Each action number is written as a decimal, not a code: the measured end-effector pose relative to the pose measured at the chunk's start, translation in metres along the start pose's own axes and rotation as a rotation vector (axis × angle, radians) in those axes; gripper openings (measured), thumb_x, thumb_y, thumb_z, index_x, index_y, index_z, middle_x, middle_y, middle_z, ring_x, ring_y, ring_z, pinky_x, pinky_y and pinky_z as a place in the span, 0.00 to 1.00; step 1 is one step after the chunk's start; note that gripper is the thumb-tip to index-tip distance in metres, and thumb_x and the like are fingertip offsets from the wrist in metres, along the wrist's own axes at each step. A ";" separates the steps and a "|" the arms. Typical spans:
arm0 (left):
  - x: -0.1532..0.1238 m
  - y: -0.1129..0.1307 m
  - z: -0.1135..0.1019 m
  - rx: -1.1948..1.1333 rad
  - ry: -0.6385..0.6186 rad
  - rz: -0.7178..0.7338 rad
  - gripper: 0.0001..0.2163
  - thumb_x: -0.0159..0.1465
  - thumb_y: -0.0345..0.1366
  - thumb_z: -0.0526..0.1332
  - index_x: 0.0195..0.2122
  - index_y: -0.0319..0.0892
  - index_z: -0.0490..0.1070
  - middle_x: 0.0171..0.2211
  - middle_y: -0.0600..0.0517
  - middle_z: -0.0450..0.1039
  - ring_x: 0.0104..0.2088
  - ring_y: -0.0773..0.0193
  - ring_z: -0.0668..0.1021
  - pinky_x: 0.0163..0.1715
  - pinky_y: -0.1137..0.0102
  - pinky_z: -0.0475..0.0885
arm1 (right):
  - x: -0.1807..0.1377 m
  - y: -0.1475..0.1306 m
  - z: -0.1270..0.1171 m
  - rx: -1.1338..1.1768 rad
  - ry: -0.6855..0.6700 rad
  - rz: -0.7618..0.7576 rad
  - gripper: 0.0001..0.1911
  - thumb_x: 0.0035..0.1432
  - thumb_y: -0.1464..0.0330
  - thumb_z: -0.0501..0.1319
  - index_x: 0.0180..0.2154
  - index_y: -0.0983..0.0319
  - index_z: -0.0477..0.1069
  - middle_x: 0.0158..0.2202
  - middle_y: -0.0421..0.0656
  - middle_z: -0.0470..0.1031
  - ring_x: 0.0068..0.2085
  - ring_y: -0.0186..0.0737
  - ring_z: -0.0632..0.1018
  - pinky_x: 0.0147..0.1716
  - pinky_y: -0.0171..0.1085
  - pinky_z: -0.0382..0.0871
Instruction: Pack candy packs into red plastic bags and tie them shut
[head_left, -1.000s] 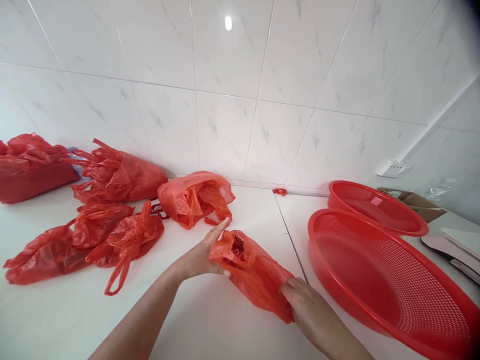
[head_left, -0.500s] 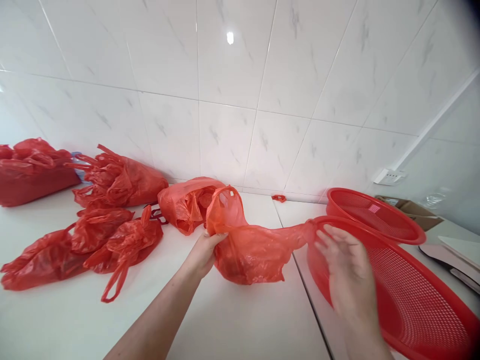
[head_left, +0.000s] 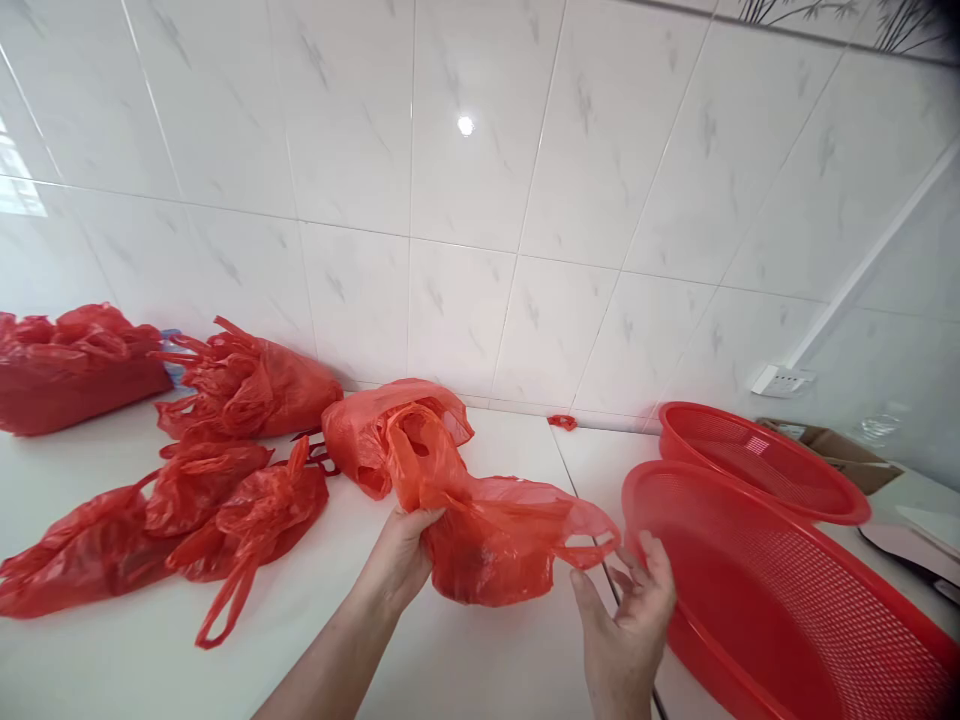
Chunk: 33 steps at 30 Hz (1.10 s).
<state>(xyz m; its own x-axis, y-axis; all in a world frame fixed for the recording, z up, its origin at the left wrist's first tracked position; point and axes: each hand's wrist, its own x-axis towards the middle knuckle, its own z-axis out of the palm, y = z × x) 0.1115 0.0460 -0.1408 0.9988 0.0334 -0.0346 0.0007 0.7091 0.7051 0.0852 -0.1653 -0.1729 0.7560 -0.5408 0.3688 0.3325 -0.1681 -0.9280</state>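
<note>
My left hand (head_left: pixel 399 556) is closed on the left side of a red plastic bag (head_left: pixel 491 535), gripping it just above the white counter (head_left: pixel 135 650). One bag handle stands up above that hand; the other handle stretches right to my right hand (head_left: pixel 628 620). The right hand's fingers are apart and curled, with the handle loop hooked over the fingertips. The bag's contents are hidden. A large red perforated basket (head_left: pixel 787 610) lies right beside my right hand.
Several more tied red bags (head_left: pixel 240 500) lie in a heap on the left of the counter, one (head_left: pixel 375 430) just behind the held bag. A second red basket (head_left: pixel 765 460) sits behind the first. A white tiled wall (head_left: pixel 465 250) backs the counter, with a socket (head_left: pixel 780 380) at right.
The bag was lifted off the counter and pulled open by its handles. My right hand went up to the basket rim, then dropped back lower with the handle.
</note>
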 end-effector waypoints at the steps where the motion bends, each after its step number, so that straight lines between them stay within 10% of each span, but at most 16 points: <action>1: 0.001 -0.001 -0.001 -0.021 0.016 0.001 0.11 0.51 0.30 0.68 0.37 0.42 0.74 0.37 0.51 0.77 0.38 0.61 0.78 0.39 0.69 0.72 | -0.001 0.002 0.001 0.056 -0.046 0.029 0.49 0.43 0.53 0.68 0.62 0.55 0.47 0.65 0.51 0.50 0.60 0.57 0.62 0.57 0.58 0.56; 8: -0.001 -0.010 0.002 -0.090 -0.045 -0.087 0.07 0.50 0.25 0.64 0.32 0.38 0.74 0.31 0.52 0.75 0.32 0.65 0.76 0.34 0.71 0.71 | 0.036 -0.012 0.024 0.436 -0.597 0.338 0.34 0.41 0.54 0.70 0.51 0.56 0.68 0.51 0.49 0.72 0.51 0.55 0.73 0.47 0.49 0.68; 17: -0.001 -0.013 0.002 0.049 -0.116 -0.116 0.12 0.55 0.37 0.67 0.40 0.40 0.74 0.39 0.47 0.76 0.39 0.59 0.76 0.44 0.65 0.68 | 0.080 -0.020 0.040 0.813 -0.533 0.588 0.16 0.52 0.53 0.63 0.38 0.55 0.75 0.41 0.43 0.77 0.48 0.45 0.74 0.47 0.44 0.68; 21: 0.009 -0.014 0.006 0.013 -0.033 -0.031 0.11 0.56 0.38 0.66 0.39 0.39 0.74 0.39 0.47 0.75 0.38 0.61 0.75 0.42 0.67 0.68 | 0.071 -0.022 0.049 0.910 -0.726 0.688 0.24 0.54 0.54 0.62 0.14 0.60 0.61 0.15 0.36 0.59 0.24 0.32 0.70 0.28 0.33 0.66; 28: 0.022 -0.025 0.013 -0.080 -0.106 -0.048 0.13 0.58 0.41 0.62 0.21 0.40 0.65 0.22 0.54 0.66 0.27 0.68 0.72 0.34 0.71 0.67 | 0.039 -0.012 0.072 0.743 -1.000 0.521 0.36 0.56 0.40 0.42 0.27 0.62 0.71 0.14 0.34 0.51 0.17 0.27 0.51 0.18 0.32 0.46; 33: 0.024 -0.042 0.005 -0.032 -0.065 -0.031 0.14 0.60 0.44 0.58 0.22 0.42 0.61 0.18 0.59 0.56 0.20 0.72 0.62 0.27 0.72 0.65 | 0.032 0.011 0.074 0.547 -0.974 0.580 0.21 0.60 0.53 0.55 0.39 0.63 0.74 0.13 0.31 0.52 0.16 0.25 0.51 0.18 0.30 0.45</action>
<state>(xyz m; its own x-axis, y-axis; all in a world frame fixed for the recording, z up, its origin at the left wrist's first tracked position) 0.1356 0.0138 -0.1675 0.9994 -0.0337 -0.0091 0.0309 0.7316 0.6811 0.1551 -0.1236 -0.1677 0.8931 0.4496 0.0166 -0.1738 0.3789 -0.9090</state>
